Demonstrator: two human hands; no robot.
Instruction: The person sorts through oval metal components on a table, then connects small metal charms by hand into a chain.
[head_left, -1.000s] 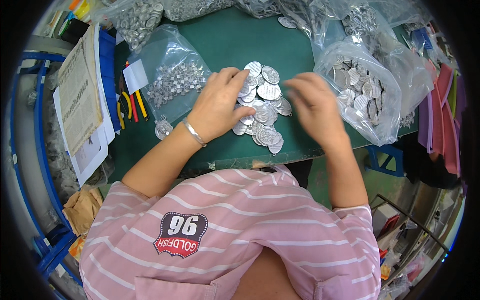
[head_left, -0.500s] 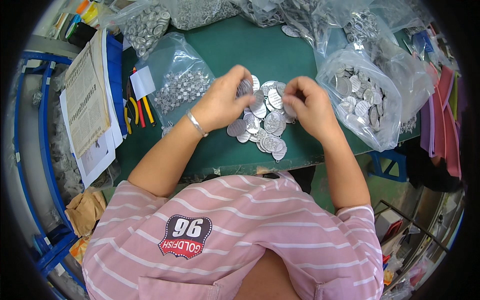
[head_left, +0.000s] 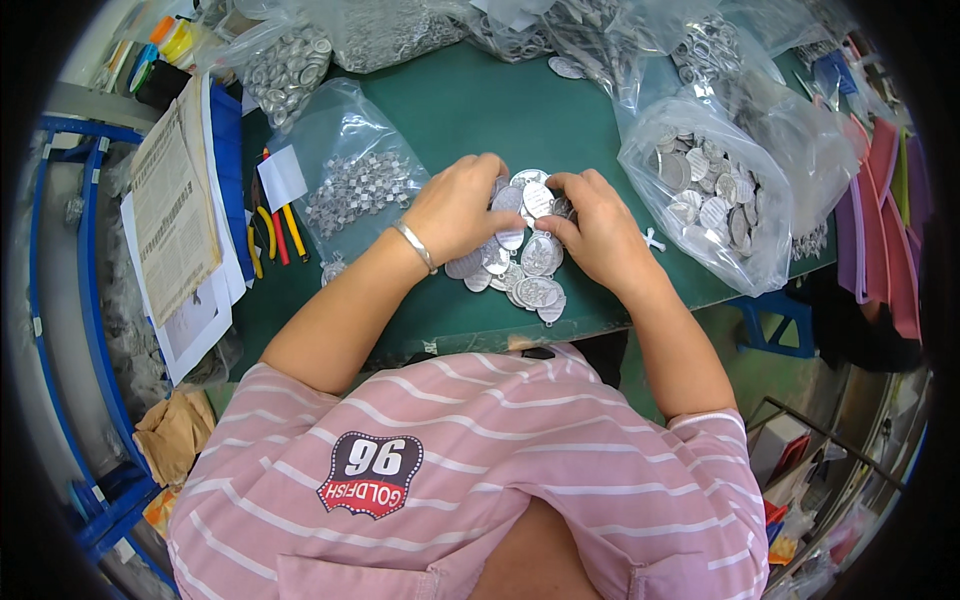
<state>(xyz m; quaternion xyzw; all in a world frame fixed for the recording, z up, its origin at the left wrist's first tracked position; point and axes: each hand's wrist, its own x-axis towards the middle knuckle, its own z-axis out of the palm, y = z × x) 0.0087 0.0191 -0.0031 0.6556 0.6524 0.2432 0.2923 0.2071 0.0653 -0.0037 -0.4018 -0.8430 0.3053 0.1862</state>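
A pile of silver oval medals (head_left: 541,256) lies on the green tabletop between my hands. From the left, my left hand (head_left: 452,212) is curled round medals at the pile's side, thumb lying over them. My right hand (head_left: 600,235) bends its thumb and forefinger about a few darker medals (head_left: 563,208) at the right side. Its other fingers are partly hidden. Just right of that hand lies a small silver cross (head_left: 653,240).
A clear bag of medals (head_left: 715,205) lies open at right. On the left are a bag of small metal cubes (head_left: 360,190), yellow-handled pliers (head_left: 262,232) and papers (head_left: 172,210). More bags of metal parts (head_left: 395,35) line the back.
My left hand has moved slightly right and down over the pile. My right hand has come inward and down, fingers now on medals. The small cross beside it has come into sight.
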